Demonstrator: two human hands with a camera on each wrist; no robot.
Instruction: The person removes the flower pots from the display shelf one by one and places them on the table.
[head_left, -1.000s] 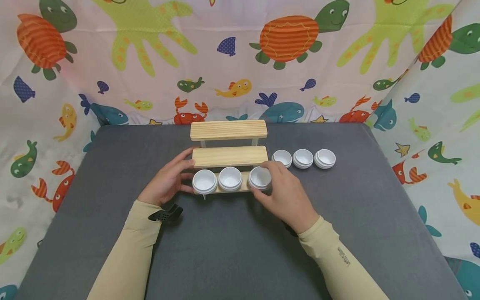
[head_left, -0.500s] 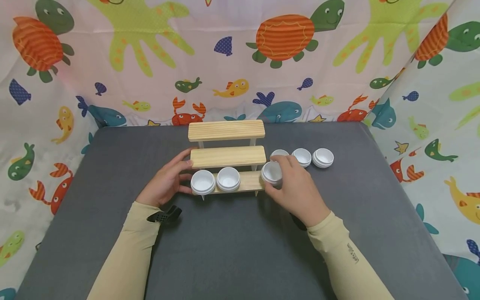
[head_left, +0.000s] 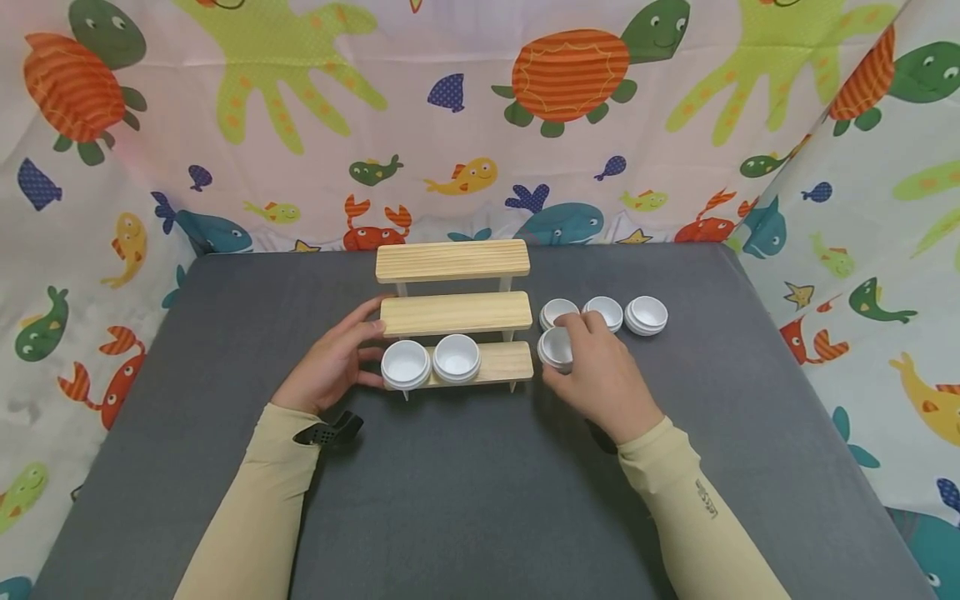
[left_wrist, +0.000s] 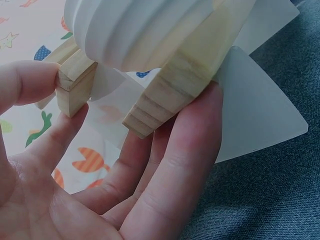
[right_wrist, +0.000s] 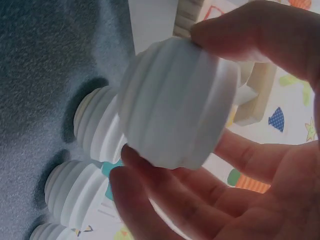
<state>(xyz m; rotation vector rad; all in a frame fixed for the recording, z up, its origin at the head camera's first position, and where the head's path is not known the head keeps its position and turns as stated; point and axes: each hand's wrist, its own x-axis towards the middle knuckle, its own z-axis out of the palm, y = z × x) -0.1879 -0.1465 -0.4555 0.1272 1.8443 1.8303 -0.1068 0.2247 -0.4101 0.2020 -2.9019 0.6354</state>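
Observation:
A three-step wooden shelf stand with translucent supports stands on the table. My left hand holds its left end; in the left wrist view the thumb and a finger pinch the middle step, and other fingers lie under the lowest step. Two small white ribbed pots, the left one and its neighbour, sit on the lowest step. My right hand grips another white ribbed pot between thumb and fingers, just off the stand's right end. Whether this pot touches the table cannot be told.
On the table right of the stand, three more white pots form a row: a near-left one, a middle one and a right one. Grey cloth covers the table. A sea-animal printed curtain closes off the back and sides.
The right hand has lifted the third pot off the right part of the lowest step and carried it rightward past the stand's end. The left hand keeps its hold on the stand.

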